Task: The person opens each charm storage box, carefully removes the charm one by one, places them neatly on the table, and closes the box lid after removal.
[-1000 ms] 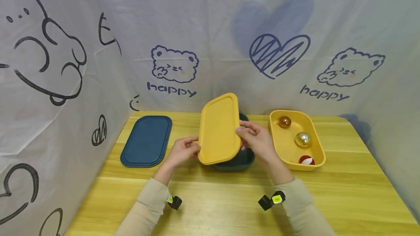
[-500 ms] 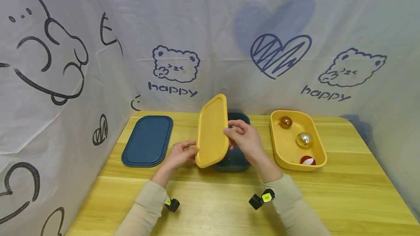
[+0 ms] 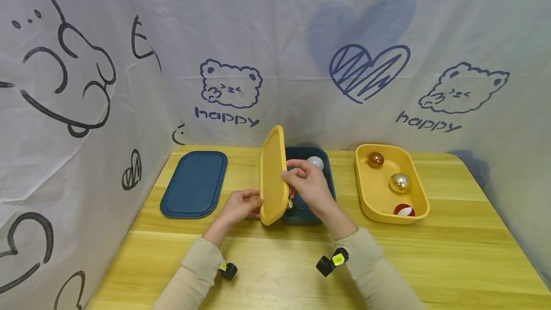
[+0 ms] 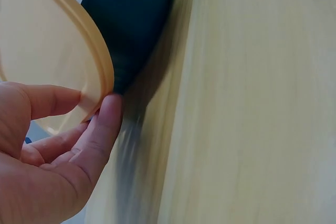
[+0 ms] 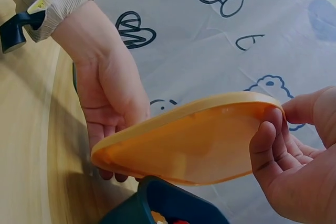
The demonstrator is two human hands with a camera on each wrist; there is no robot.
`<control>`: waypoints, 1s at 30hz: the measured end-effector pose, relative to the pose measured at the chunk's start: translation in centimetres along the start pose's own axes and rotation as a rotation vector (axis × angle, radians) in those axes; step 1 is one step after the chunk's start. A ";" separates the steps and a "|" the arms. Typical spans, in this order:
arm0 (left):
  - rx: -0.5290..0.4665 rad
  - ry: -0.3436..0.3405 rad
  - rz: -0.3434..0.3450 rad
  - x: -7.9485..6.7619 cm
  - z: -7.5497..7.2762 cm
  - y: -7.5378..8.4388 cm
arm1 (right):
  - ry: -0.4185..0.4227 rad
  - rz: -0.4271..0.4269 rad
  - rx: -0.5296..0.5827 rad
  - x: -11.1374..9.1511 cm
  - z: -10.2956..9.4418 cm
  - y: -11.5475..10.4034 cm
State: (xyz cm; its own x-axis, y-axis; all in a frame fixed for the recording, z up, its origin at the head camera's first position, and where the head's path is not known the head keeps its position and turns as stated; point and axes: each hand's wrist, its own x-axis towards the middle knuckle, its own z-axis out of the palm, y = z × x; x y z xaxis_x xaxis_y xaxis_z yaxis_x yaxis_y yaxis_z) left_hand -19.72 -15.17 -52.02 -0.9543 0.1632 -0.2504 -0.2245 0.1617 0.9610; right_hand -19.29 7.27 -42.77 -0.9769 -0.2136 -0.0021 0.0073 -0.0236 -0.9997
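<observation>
A yellow lid (image 3: 272, 178) is tipped up steeply on its long side above the left edge of a dark blue box (image 3: 328, 176). My left hand (image 3: 238, 207) pinches the lid's near left edge between thumb and fingers, seen close in the left wrist view. On the opposite edge my right hand (image 3: 307, 183) pinches the rim, reaching across the box. Inside the box lie a pale silvery ball (image 3: 316, 162) and a small gold piece (image 3: 290, 203). In the right wrist view a bit of red (image 5: 180, 222) also shows in the box; the lid and right hand hide the rest.
A dark blue lid (image 3: 194, 184) lies flat at the left of the wooden table (image 3: 275, 271). To the right stands a yellow box (image 3: 360, 190) holding an amber ball (image 3: 376, 160), a gold ball (image 3: 400, 182) and a red-and-white ball (image 3: 404, 210). A printed cloth (image 3: 297, 61) hangs behind.
The yellow lid has swung from a slant over the blue box to nearly upright at its left side. My right hand has moved left with it, uncovering the silvery ball.
</observation>
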 end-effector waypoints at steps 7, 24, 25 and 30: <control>0.061 0.025 0.024 0.1 -0.4 0.5 | -0.016 0.002 0.024 0.2 0.8 0.4; 0.198 0.189 0.327 1.8 -0.6 8.1 | -0.032 -0.009 -0.042 0.1 2.2 0.9; 0.202 0.200 0.344 2.0 -0.6 8.5 | -0.034 -0.010 -0.046 0.0 2.3 1.0; 0.193 0.216 0.376 2.3 -0.3 10.0 | -0.036 -0.013 -0.065 -0.1 2.8 1.0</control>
State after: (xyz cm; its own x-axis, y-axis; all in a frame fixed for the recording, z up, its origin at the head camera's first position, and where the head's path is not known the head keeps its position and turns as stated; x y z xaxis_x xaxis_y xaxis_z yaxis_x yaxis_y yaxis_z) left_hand -24.27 -13.45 -42.94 -0.9861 0.0421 0.1607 0.1658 0.3111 0.9358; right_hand -18.59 4.55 -43.67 -0.9686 -0.2484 0.0101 -0.0198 0.0366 -0.9991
